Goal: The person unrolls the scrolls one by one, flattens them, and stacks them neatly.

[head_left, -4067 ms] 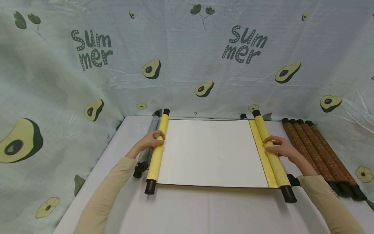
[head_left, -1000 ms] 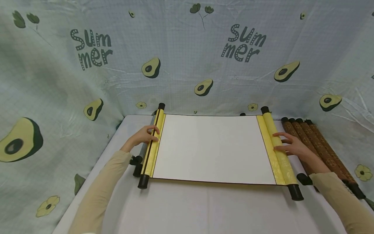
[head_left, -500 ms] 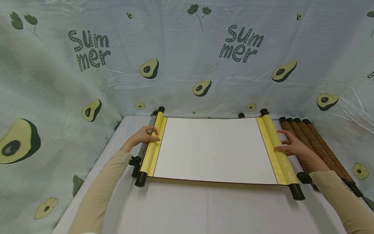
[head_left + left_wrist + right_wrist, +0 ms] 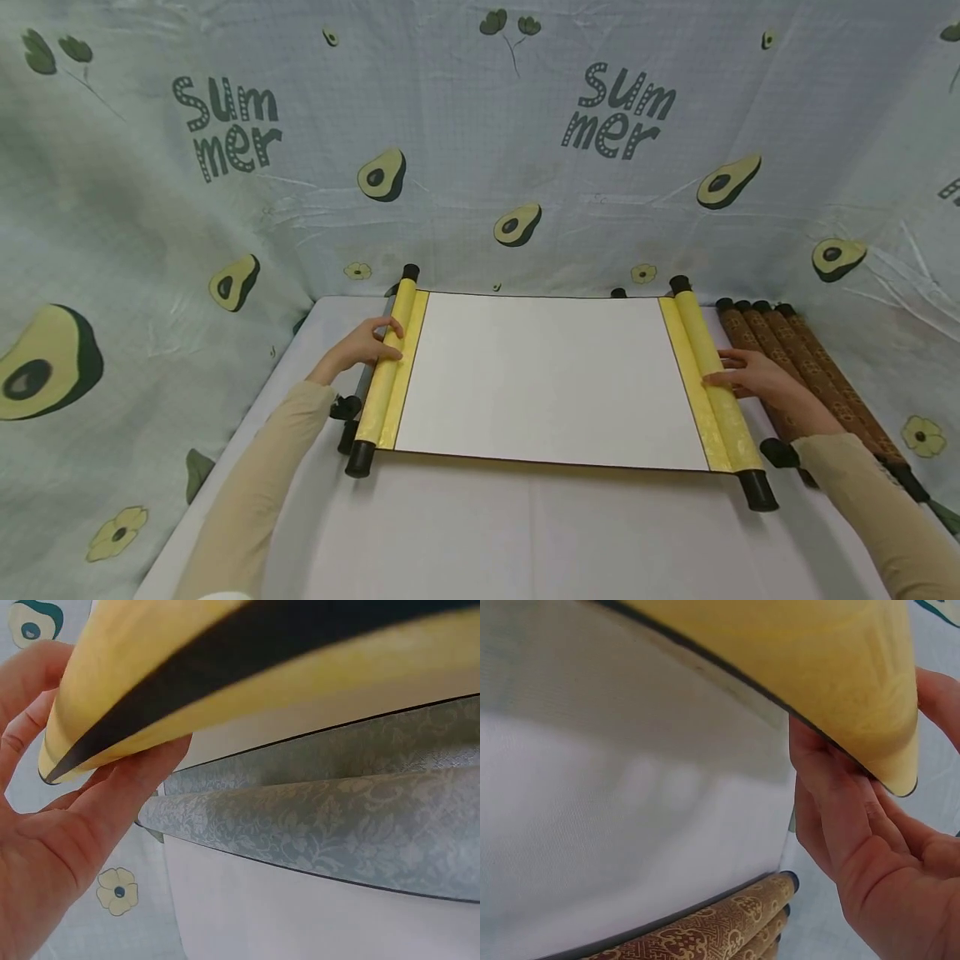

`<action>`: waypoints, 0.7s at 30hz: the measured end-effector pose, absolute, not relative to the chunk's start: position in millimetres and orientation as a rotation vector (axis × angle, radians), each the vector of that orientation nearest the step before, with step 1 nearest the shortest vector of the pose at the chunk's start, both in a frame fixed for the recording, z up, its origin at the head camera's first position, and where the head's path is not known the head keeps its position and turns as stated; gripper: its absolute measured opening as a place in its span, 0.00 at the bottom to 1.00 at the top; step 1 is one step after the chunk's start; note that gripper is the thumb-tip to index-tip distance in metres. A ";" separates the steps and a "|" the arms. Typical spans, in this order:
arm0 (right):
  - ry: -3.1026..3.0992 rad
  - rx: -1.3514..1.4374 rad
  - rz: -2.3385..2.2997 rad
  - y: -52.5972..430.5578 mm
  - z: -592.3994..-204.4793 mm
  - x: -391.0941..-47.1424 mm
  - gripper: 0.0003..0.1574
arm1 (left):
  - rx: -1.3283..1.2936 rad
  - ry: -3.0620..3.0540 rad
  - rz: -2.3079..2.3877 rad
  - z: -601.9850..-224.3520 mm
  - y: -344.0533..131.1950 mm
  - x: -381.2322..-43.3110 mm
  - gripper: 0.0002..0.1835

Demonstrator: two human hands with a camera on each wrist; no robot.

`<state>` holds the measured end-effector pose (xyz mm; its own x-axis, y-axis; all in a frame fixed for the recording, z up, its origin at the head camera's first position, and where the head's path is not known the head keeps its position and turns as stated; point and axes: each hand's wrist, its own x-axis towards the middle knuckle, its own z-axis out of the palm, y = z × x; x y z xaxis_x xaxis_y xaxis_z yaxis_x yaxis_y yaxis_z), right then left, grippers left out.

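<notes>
Left fingers [image 4: 131, 784] and, apparently, right fingers [image 4: 841, 799] grip the yellow scroll [image 4: 542, 382] at opposite ends from outside.

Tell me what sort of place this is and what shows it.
Likely a makeshift indoor workspace: a white-topped table enclosed by a pale avocado-printed sheet, with an unrolled white scroll with yellow borders and a row of brown patterned rolls with black ends.
</notes>
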<state>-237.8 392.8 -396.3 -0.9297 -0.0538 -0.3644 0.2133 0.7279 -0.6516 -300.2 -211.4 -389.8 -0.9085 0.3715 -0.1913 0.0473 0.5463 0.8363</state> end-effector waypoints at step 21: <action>2.513 0.096 -1.145 399.7 -398.0 -242.7 0.61 | 0.313 2.468 1.293 -397.8 -215.8 -306.1 0.18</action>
